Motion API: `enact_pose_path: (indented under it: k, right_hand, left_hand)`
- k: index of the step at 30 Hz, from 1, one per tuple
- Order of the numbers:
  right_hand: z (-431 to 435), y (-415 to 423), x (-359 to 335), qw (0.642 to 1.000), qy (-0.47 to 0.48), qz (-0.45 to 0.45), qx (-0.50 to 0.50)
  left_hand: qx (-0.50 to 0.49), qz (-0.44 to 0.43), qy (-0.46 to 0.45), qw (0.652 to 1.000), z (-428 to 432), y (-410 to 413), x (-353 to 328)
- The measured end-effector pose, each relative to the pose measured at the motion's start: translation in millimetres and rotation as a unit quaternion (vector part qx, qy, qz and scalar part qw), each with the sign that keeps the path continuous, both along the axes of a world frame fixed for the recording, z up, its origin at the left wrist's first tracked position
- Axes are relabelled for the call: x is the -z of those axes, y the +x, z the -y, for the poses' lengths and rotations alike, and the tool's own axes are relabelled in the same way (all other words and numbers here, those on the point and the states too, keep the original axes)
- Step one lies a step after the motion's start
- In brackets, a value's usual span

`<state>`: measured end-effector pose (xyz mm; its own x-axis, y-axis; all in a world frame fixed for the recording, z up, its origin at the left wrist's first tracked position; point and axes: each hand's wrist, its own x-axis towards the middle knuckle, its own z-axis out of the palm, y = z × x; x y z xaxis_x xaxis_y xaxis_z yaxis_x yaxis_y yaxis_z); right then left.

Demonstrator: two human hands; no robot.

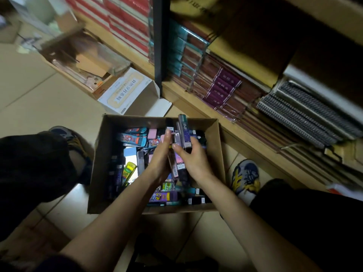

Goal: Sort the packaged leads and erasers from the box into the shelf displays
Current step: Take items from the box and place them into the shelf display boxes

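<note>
Because the cardboard box [106,138] is set on the floor just beside the low shelf [188,99], sorting can be done from a crouch, and a bundle of lead packs [183,132] is held just above the box's jumble. The bundle is stood upright with its long edges aligned, apparently so that like packs can be squared into one stack before being shelved. It is braced on one side by the left hand [160,156], whose fingers are laid nearly straight along it, and clamped from the other side by the right hand [194,160], whose thumb is wrapped across the front. Pink erasers [152,133] and a yellow pack [128,171] are seen lying flat and mixed in the box below. Judged from how full the box is, most of the sorting is not yet done. Spiral notebooks [306,114] are stacked on the nearby shelf; no lead display can be made out.
</note>
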<state>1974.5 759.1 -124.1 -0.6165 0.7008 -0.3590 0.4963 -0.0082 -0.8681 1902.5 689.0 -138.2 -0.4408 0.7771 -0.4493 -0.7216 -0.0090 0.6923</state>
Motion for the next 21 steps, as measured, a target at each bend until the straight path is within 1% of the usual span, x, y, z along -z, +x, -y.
enact_pose_path:
  k: [2,3,7,9,12,14,16,18,21]
  right_hand:
    - [0.0,-2.4,-9.4,0.998,0.056,0.033,-0.017]
    - [-0.6,-3.5,-15.1,0.997,0.061,0.038,-0.022]
    - [-2.9,-5.0,-41.5,0.999,-0.002,0.005,-0.050]
    - [-4.0,-2.5,-55.1,0.998,-0.034,-0.018,-0.053]
    - [-4.7,3.3,-78.8,0.994,-0.078,-0.071,-0.016]
    - [-6.5,6.2,-92.2,0.993,-0.078,-0.088,0.015]
    - [-7.4,9.8,-105.5,0.992,-0.080,-0.098,0.017]
    - [-9.8,13.8,-120.3,0.993,-0.047,-0.107,0.000]
    - [-22.4,19.3,-145.9,0.995,0.061,-0.084,-0.011]
  left_hand:
    - [0.004,-0.008,0.014,1.000,-2.9,1.5,-11.5]
    - [0.000,-0.004,0.011,1.000,-3.1,1.6,-16.1]
    - [-0.018,0.003,-0.012,1.000,-2.1,1.0,-34.2]
    - [-0.030,0.005,-0.009,0.999,-1.8,2.0,-44.8]
    - [-0.056,0.026,-0.001,0.998,-1.4,3.6,-63.6]
    - [-0.070,0.023,-0.010,0.997,-1.9,2.9,-77.1]
    - [-0.080,0.010,-0.024,0.996,-3.7,1.8,-89.4]
    - [-0.088,-0.015,-0.028,0.996,-7.2,-0.7,-102.6]
    - [-0.098,-0.042,-0.014,0.994,-13.9,-9.0,-124.0]
